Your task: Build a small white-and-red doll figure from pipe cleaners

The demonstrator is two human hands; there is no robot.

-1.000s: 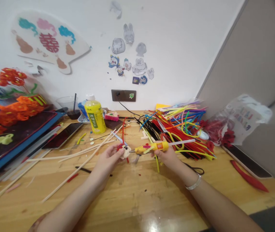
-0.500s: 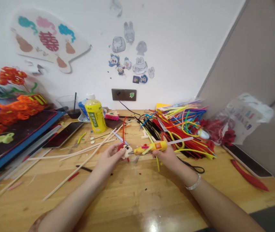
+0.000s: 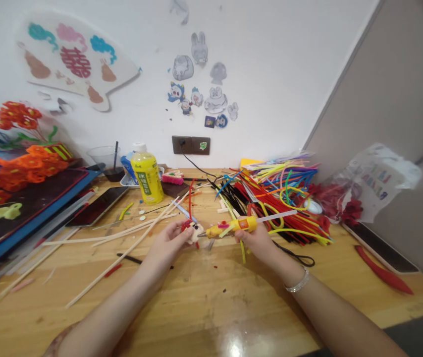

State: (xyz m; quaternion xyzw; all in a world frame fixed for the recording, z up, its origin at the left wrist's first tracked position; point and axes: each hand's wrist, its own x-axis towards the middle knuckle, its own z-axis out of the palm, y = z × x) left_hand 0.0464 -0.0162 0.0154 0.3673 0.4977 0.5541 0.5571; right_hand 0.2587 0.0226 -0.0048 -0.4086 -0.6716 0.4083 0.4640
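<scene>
Pinched in the fingers of my left hand (image 3: pixel 174 239) is a small white fuzzy figure (image 3: pixel 195 233) with dark eye-like spots and red bits at its upper left. My right hand (image 3: pixel 256 242) is wrapped round a yellow hot glue gun (image 3: pixel 234 226), with a clear glue stick (image 3: pixel 276 216) poking out of its back end. The gun's nozzle points left and meets the figure's right side; whether it touches cannot be made out. A red pipe cleaner (image 3: pixel 190 198) rises just behind the figure.
Cream pipe cleaners (image 3: pixel 130 248) lie left of my hands, beside a phone (image 3: pixel 98 206) and a yellow drink bottle (image 3: pixel 147 174). Behind my right hand spreads a heap of coloured pipe cleaners (image 3: pixel 271 198). Another phone (image 3: pixel 380 247) and a red strip (image 3: pixel 384 272) lie at far right.
</scene>
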